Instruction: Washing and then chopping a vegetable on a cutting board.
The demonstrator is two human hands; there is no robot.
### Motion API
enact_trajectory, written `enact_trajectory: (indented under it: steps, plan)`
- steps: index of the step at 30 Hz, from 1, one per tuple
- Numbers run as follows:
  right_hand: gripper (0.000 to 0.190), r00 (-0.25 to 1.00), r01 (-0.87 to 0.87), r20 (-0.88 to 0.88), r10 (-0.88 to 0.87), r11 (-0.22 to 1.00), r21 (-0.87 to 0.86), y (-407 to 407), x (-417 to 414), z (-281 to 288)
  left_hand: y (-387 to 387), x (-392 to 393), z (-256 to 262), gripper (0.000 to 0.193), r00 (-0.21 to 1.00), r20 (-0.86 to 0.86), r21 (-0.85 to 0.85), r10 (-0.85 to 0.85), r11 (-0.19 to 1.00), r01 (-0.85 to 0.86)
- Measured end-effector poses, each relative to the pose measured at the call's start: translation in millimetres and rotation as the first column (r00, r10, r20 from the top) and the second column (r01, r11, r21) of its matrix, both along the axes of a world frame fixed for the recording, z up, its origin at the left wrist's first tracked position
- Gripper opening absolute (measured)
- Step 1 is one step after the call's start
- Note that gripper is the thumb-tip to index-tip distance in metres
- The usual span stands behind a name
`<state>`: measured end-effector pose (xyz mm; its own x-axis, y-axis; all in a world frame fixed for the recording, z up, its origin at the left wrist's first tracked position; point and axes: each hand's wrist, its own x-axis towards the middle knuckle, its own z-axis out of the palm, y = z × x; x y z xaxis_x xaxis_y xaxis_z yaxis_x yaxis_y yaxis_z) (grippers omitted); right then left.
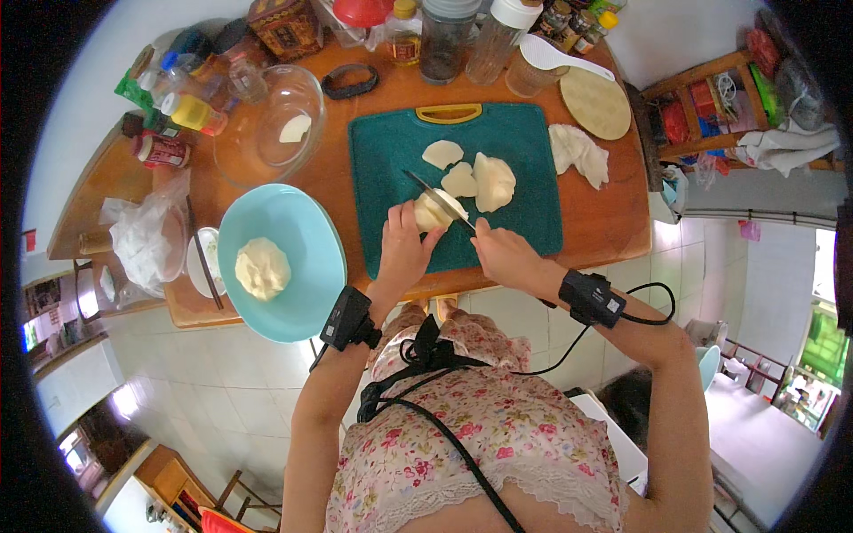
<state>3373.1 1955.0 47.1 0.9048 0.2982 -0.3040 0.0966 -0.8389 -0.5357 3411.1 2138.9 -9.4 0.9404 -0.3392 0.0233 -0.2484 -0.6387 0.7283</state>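
My left hand (405, 245) steadies a piece of peeled white root vegetable (426, 216), which looks like jicama, on a dark green cutting board (383, 153). In my right hand (508, 254) is the handle of a kitchen knife (426, 188). Its blade lies across the held piece, pointing away and to the left; how deep it has cut I cannot tell. Just beyond the blade are two flat offcuts, one slice (442, 154) and a smaller slice (460, 180). A larger peeled chunk (494, 183) rests to their right.
Left of the board stands a light blue bowl (310, 233) holding a peeled jicama (263, 269). Behind it, a glass bowl (316, 113) contains one pale slice (294, 128). A white cloth (578, 154) lies right of the board. Bottles and jars (446, 40) line the table's back.
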Motion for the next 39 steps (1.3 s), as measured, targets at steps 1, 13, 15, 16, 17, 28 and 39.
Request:
enact_trajectory:
  steps: [1,13,15,16,17,28,39]
  plan:
    - [0.02,0.999,-0.015,-0.035,0.015,1.0,0.003,0.5,1.9,-0.8,0.7,-0.4,0.0,0.057,1.0,0.008,0.012,0.003,1.0,-0.004]
    - [0.023,0.987,-0.083,-0.14,0.08,0.996,-0.016,2.5,17.5,-22.4,-1.0,-1.7,-3.4,0.058,0.999,-0.005,0.005,0.032,0.999,-0.032]
    - [0.021,0.99,-0.043,-0.137,0.042,0.999,-0.01,3.1,11.3,-35.3,-2.4,-1.8,-2.9,0.058,1.0,-0.001,-0.002,0.031,1.0,-0.031]
    - [0.02,0.992,-0.001,-0.127,0.001,1.0,-0.004,3.2,8.5,-41.7,-3.3,-1.4,-2.5,0.058,1.0,0.01,-0.009,0.028,1.0,-0.028]
    - [0.02,0.991,-0.006,-0.133,0.006,1.0,0.0,4.8,6.4,-46.4,-3.4,-1.6,-2.0,0.058,0.999,0.005,-0.005,0.032,0.999,-0.032]
    - [0.024,0.992,0.123,0.017,-0.129,0.974,0.193,-4.7,3.2,-63.9,-3.9,-1.3,-0.3,0.057,0.999,0.004,-0.034,0.042,0.999,-0.042]
    - [0.022,0.981,0.187,0.046,-0.189,0.982,0.031,0.4,-8.2,-7.6,2.2,-3.0,-2.1,0.06,0.999,0.002,-0.044,0.034,0.998,-0.034]
